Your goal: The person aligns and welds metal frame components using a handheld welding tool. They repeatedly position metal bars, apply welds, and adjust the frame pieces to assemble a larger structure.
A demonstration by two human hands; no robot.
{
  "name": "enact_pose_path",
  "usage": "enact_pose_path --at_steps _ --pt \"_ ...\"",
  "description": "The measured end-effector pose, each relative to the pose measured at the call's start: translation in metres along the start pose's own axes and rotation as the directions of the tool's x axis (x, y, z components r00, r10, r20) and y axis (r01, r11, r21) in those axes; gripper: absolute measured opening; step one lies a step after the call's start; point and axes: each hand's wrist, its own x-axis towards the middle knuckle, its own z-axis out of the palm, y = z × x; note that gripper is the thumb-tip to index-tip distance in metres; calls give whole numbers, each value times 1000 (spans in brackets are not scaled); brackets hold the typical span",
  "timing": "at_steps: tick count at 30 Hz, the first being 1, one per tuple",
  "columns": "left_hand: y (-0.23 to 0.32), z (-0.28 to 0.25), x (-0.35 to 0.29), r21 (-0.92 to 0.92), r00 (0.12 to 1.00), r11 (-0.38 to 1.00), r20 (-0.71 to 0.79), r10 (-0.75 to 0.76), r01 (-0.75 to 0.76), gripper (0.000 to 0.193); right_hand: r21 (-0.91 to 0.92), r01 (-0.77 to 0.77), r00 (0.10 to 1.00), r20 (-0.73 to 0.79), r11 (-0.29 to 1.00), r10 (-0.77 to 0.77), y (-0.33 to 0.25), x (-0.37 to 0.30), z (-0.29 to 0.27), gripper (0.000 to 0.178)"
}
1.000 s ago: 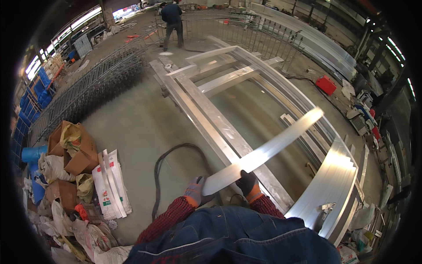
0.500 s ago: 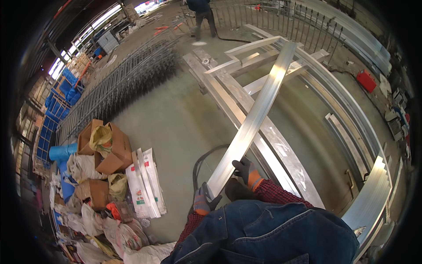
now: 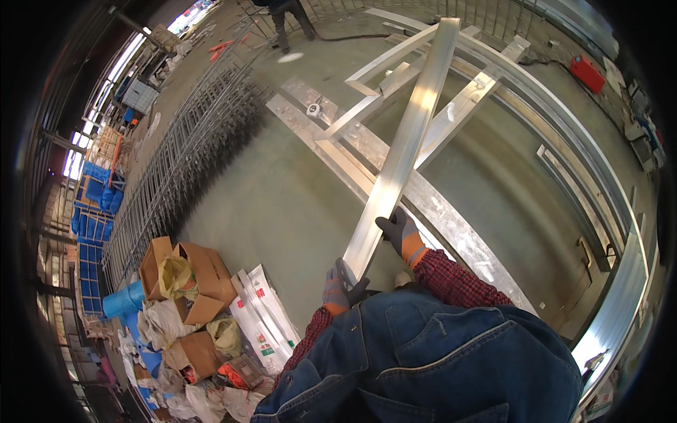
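A long, flat silvery metal profile [image 3: 405, 148] slants away from me across a metal frame [image 3: 550, 95]. My left hand [image 3: 341, 285], in a grey and orange glove, is closed around the profile's near end. Farther up, my right hand [image 3: 400, 229] grips its right edge, thumb on top. Beneath the profile run wide pale metal beams [image 3: 451, 229], one crossing the other way. A small round white thing [image 3: 314, 110], perhaps a tape measure, lies on the far left beam.
Stacked dark metal railings [image 3: 190, 134] stand at left. Nearer are an open cardboard box [image 3: 204, 278], bags and white wrapped strips [image 3: 264, 321]. At far right sits a red case [image 3: 587, 74]. Another person [image 3: 285, 17] stands at the far end.
The view has shifted forward and turned. Both my hands have moved forward with the profile, whose far end now reaches past the frame's far corner. My grip looks the same.
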Motion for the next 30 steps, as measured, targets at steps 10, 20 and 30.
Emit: enact_pose_path --at_steps 10,20,30 --pt "-17 -28 204 -66 969 977 128 210 -203 66 -188 8 973 -224 982 -51 -16 144 -9 46" --pt "1 -71 561 -410 972 911 190 141 -52 40 -81 -123 882 -466 989 72 -64 308 -9 39" --pt "63 10 680 -217 878 947 369 304 -237 53 -47 -194 769 -628 980 122 -74 391 0 44"
